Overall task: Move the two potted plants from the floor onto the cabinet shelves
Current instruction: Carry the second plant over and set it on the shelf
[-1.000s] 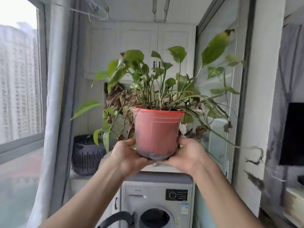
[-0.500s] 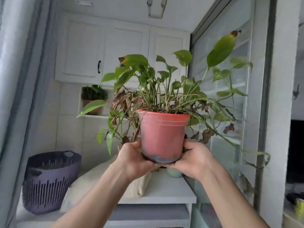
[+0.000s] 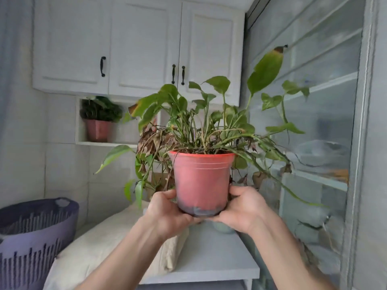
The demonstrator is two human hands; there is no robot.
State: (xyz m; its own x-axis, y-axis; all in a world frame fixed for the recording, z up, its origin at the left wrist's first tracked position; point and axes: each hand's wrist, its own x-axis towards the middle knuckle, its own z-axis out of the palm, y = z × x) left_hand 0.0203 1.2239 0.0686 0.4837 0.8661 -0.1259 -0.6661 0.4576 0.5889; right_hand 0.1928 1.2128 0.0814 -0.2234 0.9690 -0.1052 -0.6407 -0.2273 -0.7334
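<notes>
Both hands grasp the lower wall of the red pot (image 3: 201,183), held upright at chest height. The left hand (image 3: 165,210) curls round the pot's left side and base, thumb forward; the right hand (image 3: 243,208) wraps the right side, fingers bent against the plastic. Compared with a second ago, the washing machine has dropped out of view and the cabinet (image 3: 136,45) fills the upper frame: the view has risen and closed in, so the lift appears to be in its approach stage. Below the pot lie the countertop (image 3: 219,260), a cushion (image 3: 104,248) and a purple basket (image 3: 31,237). Beyond, the shelf (image 3: 104,144) under the cabinet already holds the second pot (image 3: 98,129); the space beside it, behind the foliage, is probably the goal.
</notes>
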